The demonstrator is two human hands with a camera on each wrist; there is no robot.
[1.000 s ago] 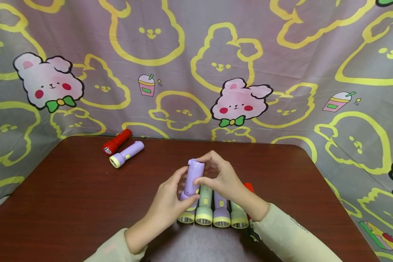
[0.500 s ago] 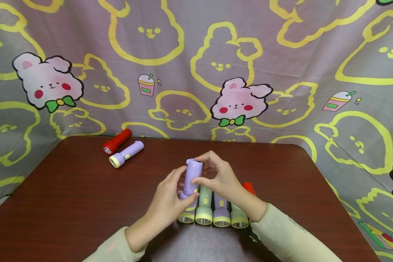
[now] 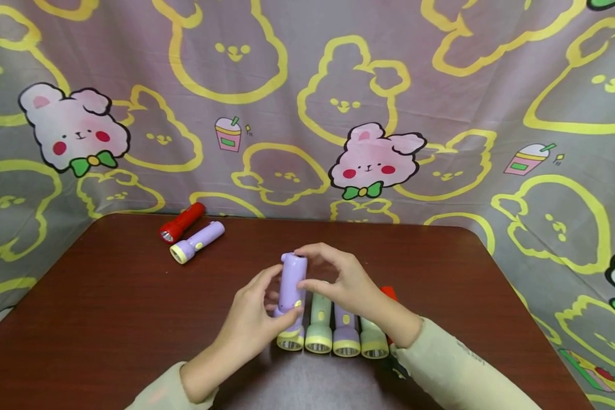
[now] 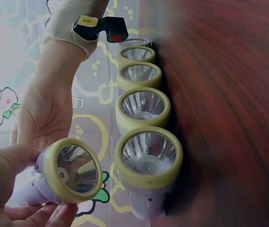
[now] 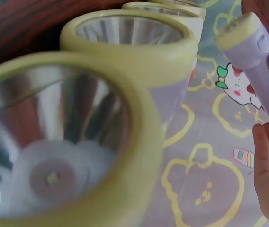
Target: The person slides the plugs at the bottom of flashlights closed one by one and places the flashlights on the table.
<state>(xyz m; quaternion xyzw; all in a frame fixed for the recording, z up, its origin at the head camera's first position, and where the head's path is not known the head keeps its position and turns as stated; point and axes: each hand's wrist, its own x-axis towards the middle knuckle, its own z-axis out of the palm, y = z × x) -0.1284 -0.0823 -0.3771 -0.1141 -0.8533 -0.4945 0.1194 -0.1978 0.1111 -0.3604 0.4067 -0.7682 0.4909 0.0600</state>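
A purple flashlight (image 3: 292, 279) with a yellow rim is held tilted, tail up, above the left end of a row of flashlights. My left hand (image 3: 251, 313) grips it near its head, thumb by the yellow switch. At the tail end, my right hand (image 3: 345, 276) has its thumb against the barrel and a finger at the top edge. In the left wrist view the held flashlight's lens (image 4: 80, 168) faces the camera. Below it in the row lies another flashlight (image 3: 290, 343), mostly covered; beside that are a green flashlight (image 3: 320, 322) and a purple one (image 3: 346, 333).
Another green flashlight (image 3: 374, 340) continues the row, and a red one (image 3: 388, 292) is partly hidden behind my right wrist. At the back left of the brown table (image 3: 107, 296) lie a red flashlight (image 3: 183, 222) and a purple one (image 3: 197, 242). A patterned curtain (image 3: 266, 85) hangs behind.
Both hands have shifted a little left with the held purple flashlight, mostly in the last half second. The row and the two flashlights at the back stay in place.
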